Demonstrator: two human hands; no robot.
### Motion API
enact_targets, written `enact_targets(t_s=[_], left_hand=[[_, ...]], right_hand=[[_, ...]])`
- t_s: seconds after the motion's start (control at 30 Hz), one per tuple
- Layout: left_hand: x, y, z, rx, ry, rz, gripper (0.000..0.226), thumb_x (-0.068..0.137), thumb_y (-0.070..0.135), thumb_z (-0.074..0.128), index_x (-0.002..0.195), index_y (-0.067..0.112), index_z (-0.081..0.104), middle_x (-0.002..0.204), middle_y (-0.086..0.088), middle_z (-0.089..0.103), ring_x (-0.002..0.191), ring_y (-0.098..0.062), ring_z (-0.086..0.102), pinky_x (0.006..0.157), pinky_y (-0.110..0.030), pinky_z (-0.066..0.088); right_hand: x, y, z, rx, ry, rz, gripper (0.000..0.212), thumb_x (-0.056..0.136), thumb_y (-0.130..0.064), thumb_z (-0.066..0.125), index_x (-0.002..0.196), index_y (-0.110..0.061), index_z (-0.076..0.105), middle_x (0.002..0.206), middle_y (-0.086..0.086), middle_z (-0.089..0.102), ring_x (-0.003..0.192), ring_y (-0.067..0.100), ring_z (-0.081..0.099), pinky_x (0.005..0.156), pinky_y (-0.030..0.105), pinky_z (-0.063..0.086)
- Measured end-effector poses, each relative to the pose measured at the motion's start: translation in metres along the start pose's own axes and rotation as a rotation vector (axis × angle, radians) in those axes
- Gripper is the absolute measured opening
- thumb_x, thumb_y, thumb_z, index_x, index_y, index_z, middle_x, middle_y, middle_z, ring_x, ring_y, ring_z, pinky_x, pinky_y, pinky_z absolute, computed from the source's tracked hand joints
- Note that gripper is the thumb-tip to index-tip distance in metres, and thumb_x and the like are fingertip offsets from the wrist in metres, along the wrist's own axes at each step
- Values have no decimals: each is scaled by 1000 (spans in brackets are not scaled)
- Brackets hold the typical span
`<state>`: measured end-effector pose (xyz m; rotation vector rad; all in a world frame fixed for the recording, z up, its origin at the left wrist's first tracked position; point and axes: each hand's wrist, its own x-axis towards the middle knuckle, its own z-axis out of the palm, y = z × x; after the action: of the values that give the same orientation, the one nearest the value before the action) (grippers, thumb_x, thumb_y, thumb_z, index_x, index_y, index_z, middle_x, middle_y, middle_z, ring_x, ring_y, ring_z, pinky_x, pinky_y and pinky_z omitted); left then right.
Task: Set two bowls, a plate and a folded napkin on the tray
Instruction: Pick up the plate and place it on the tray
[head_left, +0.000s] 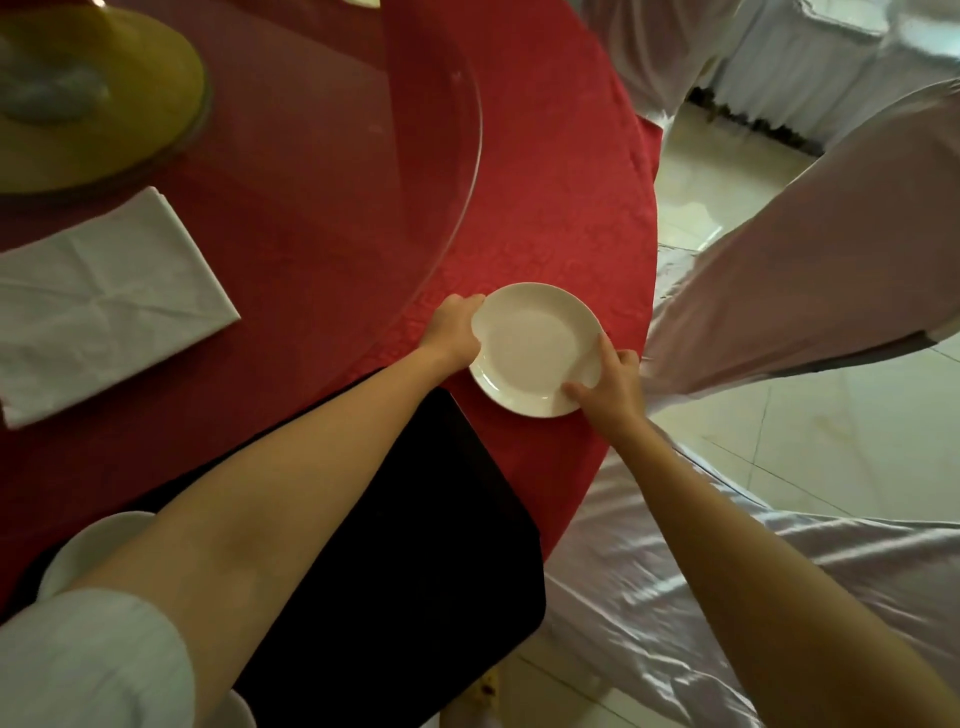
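Note:
A white plate (530, 345) sits over the red tablecloth near the table's right edge, just beyond the far corner of the black tray (426, 545). My left hand (454, 330) grips its left rim and my right hand (610, 384) grips its near right rim. A white bowl (91, 545) shows at the tray's left end, partly hidden behind my left forearm. Another white rim (241, 709) peeks out below my sleeve. The folded white napkin (104, 306) lies on the table at the left, off the tray.
A glass turntable (457, 156) covers the middle of the red table (571, 208), with a yellow disc (119, 104) at the far left. Chairs in shiny white covers (779, 291) stand close along the right, over a tiled floor.

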<state>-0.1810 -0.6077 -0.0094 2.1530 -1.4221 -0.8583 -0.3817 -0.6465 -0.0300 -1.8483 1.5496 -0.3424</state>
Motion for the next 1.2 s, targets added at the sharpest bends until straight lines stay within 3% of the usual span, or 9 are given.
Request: enact_targets(t_s=[0.17,0.27,0.4,0.57,0.67,0.77,0.9,1.03,1.2], left_hand=[[-17,-3,-12,-67,91,-28,35,73,1,55,108,3,58,98,-22,53,96,-35,53,67,-24,28],[-34,-5,-28,-98,179,-63,45,72,-2,56,117,8,57,107,-23,56,99,-34,53,74,-26,34],[-65,-12,-53,-150,337,-140,42,70,0,57,110,12,62,102,-21,59,93,-34,57,74,-30,41],[-117,-30,-61,-200,488,-334,57,72,-5,55,125,16,54,116,-18,58,106,-32,56,88,-33,44],[-155,-35,-50,-237,584,-465,63,73,-6,54,133,12,43,126,-19,52,115,-31,52,97,-37,43],[-194,-38,-28,-209,653,-551,57,72,-5,52,126,13,48,117,-18,53,103,-32,54,83,-33,44],[-229,-43,-3,-250,691,-658,51,73,-5,48,121,12,48,113,-16,51,93,-29,56,74,-35,49],[-245,-51,11,-254,679,-743,51,77,-4,46,127,10,44,120,-16,46,99,-30,54,81,-37,49],[-254,-63,23,-276,643,-830,51,79,-4,44,128,9,41,124,-17,44,103,-33,53,88,-41,50]], right_hand=[[-2,-12,-4,5,-6,-71,83,75,-7,65,146,-24,25,118,14,35,96,17,37,88,23,35],[-2,-29,-5,53,-38,-122,82,74,-6,65,144,-26,27,111,9,33,95,18,40,84,27,41],[-8,-56,3,92,-92,-239,80,74,-6,63,143,-28,30,107,4,32,93,19,42,78,26,40],[-25,-79,17,107,-222,-410,77,74,-3,63,141,-25,32,107,4,33,92,18,40,68,16,39],[-35,-91,30,84,-326,-520,74,74,-2,58,140,-25,35,106,7,38,90,20,44,68,20,42],[-47,-96,41,4,-447,-575,73,75,-5,56,140,-32,34,104,4,35,91,20,43,72,26,46],[-64,-98,53,-87,-605,-631,75,76,-8,57,142,-31,29,106,2,33,94,20,43,76,28,43],[-77,-99,62,-187,-697,-653,68,78,-10,52,140,-30,28,114,5,35,101,24,44,82,36,48],[-91,-97,69,-285,-730,-662,66,81,-6,51,140,-26,26,117,7,36,96,23,46,80,39,54]])
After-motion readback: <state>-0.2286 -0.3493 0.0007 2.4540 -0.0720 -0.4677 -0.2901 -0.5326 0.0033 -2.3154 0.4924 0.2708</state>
